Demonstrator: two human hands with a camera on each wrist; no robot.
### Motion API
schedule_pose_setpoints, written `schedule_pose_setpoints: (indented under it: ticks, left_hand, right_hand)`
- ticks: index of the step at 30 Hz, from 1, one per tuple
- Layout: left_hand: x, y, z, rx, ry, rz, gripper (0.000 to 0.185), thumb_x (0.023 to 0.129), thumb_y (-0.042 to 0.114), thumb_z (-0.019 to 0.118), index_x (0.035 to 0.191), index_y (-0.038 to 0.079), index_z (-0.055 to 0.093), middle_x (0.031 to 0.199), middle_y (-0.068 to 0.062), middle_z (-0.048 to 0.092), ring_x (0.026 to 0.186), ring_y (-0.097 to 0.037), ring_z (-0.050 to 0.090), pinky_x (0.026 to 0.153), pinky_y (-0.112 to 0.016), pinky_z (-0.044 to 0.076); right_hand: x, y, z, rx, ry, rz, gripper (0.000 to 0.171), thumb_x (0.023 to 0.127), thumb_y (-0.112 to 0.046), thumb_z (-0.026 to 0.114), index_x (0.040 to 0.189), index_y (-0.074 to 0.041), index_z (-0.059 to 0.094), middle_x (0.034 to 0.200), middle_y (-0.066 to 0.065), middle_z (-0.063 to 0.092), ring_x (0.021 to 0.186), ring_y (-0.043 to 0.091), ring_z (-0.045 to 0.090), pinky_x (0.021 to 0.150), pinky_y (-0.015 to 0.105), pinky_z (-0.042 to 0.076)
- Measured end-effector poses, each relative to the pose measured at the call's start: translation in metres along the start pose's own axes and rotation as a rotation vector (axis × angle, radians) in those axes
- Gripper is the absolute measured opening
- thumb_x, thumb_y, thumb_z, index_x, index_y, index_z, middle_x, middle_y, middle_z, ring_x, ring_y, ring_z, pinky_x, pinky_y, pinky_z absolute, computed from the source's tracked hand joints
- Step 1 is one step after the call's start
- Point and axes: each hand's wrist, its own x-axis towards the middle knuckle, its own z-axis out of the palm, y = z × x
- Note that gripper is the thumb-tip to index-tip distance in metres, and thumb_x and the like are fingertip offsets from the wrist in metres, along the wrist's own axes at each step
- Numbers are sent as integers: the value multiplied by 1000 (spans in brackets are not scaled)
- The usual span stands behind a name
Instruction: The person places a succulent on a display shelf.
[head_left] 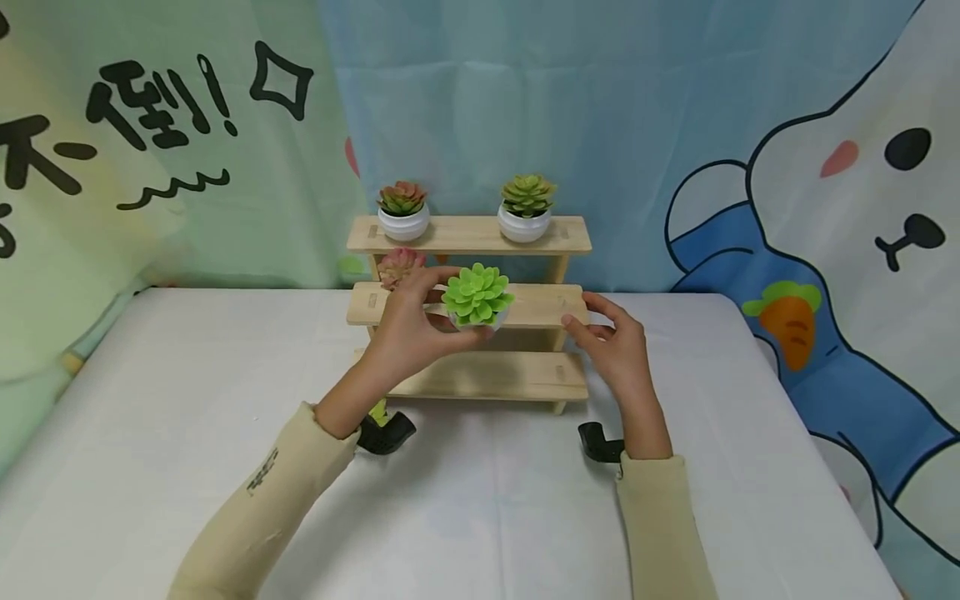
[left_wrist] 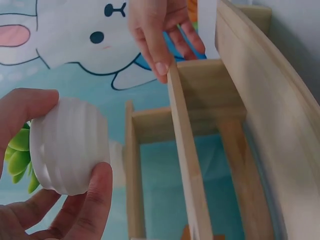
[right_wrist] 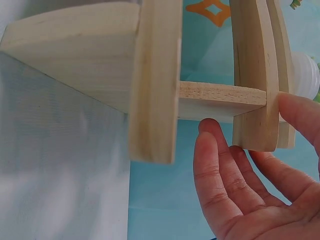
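My left hand (head_left: 408, 325) grips a bright green potted succulent (head_left: 477, 296) above the middle tier of a three-tier wooden stand (head_left: 510, 375). In the left wrist view, thumb and fingers lie around its ribbed white pot (left_wrist: 70, 145), which is tilted there and apart from the wood. My right hand (head_left: 618, 346) holds the right end of the middle shelf (right_wrist: 255, 75), thumb at its edge and fingers beneath. A pink succulent (head_left: 400, 265) is at the middle tier's left, its lower part hidden by the left hand.
On the top tier stand a red-green succulent (head_left: 402, 208) at left and a green succulent (head_left: 527, 204) at right, both in white pots. A yellow-green plant (head_left: 378, 412) shows partly behind my left wrist. White cloth (head_left: 480, 517) covers the table; a printed curtain (head_left: 615, 125) hangs behind.
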Motion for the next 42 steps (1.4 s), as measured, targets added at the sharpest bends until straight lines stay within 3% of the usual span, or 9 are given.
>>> schedule_pose_setpoints:
  ticks: [10,15,21,35,42]
  left_hand:
    - [18,-9,20,43,1,-35,69,76,15,83,134,-3,52,126,-20,53,97,-31,64,73,-29,56]
    - [31,-13,29,10,9,-70,68,77,16,82,135,-3,51,128,-19,54,105,-31,62,80,-32,55]
    - [44,-21,39,57,9,-87,68,78,19,82,134,-4,51,125,-19,57,105,-31,61,86,-35,52]
    - [56,-31,62,102,-23,-45,62,78,20,82,129,-3,56,111,-16,60,80,-20,55,65,-19,42]
    - [59,-28,61,67,-43,-74,64,80,20,81,132,-4,53,123,-19,57,99,-28,63,79,-27,52]
  right_hand:
    - [2,-5,3,-9,5,-2,57,95,-22,65,145,-3,44,143,18,48,78,-6,56,70,10,47]
    - [3,-3,5,-6,3,-12,58,95,-23,65,145,-3,44,143,18,48,76,-7,56,69,10,47]
    - [3,0,7,9,-2,-9,58,95,-23,64,146,-4,44,143,19,47,77,-8,56,70,10,47]
    - [-2,3,3,0,1,3,57,96,-23,64,146,-5,45,144,17,47,80,-7,56,69,10,47]
    - [1,3,2,16,5,-23,57,95,-22,65,145,-3,45,143,18,47,75,-11,57,69,10,47]
